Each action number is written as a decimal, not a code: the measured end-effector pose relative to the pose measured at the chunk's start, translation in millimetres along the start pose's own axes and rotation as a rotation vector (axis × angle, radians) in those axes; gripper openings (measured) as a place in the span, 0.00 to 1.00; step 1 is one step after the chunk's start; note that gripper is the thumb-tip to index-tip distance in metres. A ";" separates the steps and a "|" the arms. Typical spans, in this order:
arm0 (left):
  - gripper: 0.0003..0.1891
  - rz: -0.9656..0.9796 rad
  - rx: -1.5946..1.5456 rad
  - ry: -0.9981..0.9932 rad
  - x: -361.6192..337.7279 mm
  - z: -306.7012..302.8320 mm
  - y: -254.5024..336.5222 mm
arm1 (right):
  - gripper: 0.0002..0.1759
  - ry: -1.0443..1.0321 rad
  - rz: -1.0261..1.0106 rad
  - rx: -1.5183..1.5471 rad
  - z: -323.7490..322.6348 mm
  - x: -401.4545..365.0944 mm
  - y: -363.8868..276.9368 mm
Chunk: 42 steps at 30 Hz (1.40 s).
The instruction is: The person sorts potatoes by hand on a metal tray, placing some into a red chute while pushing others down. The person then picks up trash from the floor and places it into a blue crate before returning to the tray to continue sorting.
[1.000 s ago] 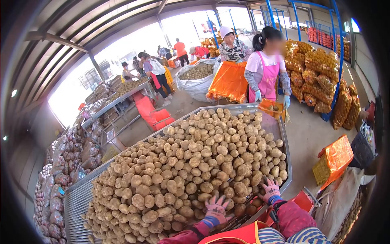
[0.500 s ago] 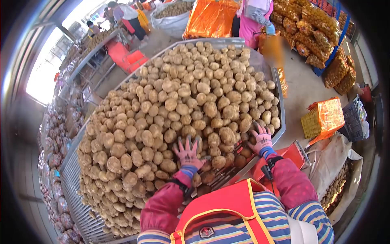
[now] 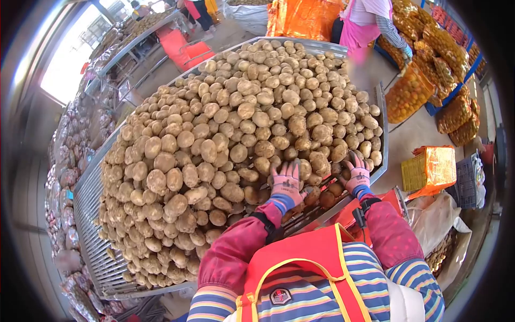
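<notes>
A big heap of brown potatoes (image 3: pixel 241 129) covers a slatted metal sorting table (image 3: pixel 88 214). My left hand (image 3: pixel 285 182), in a pink and grey glove, lies flat with spread fingers on potatoes at the near edge of the heap. My right hand (image 3: pixel 358 174), gloved the same way, rests palm down on potatoes near the table's right rim. Neither hand visibly grips a potato. Between the hands, several darker potatoes (image 3: pixel 324 198) lie on the bare slats.
A person in a pink apron (image 3: pixel 370 24) stands at the table's far end, holding an orange mesh bag (image 3: pixel 410 91). Filled orange sacks (image 3: pixel 456 112) pile up at right. An orange-wrapped stack (image 3: pixel 432 169) and white sacks (image 3: pixel 440 225) sit right of me. Red-potato bags (image 3: pixel 67 177) line the left.
My head has tipped down towards the table. Both hands have stayed flat on the near potatoes, the left one shifting right towards the right hand. The person in pink now holds a filled mesh bag.
</notes>
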State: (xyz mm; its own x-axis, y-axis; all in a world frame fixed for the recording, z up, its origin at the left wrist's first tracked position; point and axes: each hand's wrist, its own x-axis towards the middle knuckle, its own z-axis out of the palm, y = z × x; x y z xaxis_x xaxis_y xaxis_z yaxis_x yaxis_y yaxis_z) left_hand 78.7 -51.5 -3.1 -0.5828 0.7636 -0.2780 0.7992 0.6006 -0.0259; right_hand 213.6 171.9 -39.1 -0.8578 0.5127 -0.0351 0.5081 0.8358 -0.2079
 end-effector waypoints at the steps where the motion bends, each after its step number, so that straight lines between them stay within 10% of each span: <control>1: 0.52 0.032 -0.057 -0.020 -11.4 3.2 -0.4 | 0.35 0.006 -0.001 0.002 2.2 -0.9 0.7; 8: 0.51 0.015 -0.005 -0.199 -120.2 2.5 -34.5 | 0.36 0.018 -0.016 -0.037 4.2 1.3 2.6; 12: 0.47 0.074 -0.063 0.087 -111.7 38.5 -39.9 | 0.37 0.009 0.007 -0.042 5.3 1.2 2.1; 16: 0.46 0.413 0.006 0.068 -78.6 44.6 -56.5 | 0.34 0.055 -0.013 -0.005 12.5 1.0 6.6; 24: 0.41 -0.127 -0.259 0.594 -178.3 -31.8 -99.2 | 0.36 0.074 -0.005 0.001 23.9 4.8 17.4; 28: 0.45 -0.625 -0.160 0.891 -249.7 5.3 -119.9 | 0.16 0.171 0.092 0.742 67.3 45.3 60.8; 30: 0.51 -0.814 -0.082 0.901 -272.5 21.5 -128.2 | 0.15 0.464 -0.264 0.477 -10.9 42.8 -35.5; 37: 0.54 -0.914 -0.281 0.930 -272.5 36.2 -120.7 | 0.35 0.005 -1.272 0.339 -124.7 30.6 -360.1; 42: 0.55 -0.954 -0.430 1.069 -241.9 37.9 -128.1 | 0.37 -0.014 -1.390 0.110 -88.7 15.7 -493.6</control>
State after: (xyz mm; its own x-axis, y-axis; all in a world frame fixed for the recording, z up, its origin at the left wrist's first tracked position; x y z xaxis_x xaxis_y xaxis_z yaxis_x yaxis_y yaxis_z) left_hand 122.9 -322.2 31.0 -0.8284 -0.2514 0.5006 0.0736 0.8370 0.5422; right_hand -43.8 -215.2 149.7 -0.6493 -0.7177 0.2517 -0.7590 0.6323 -0.1551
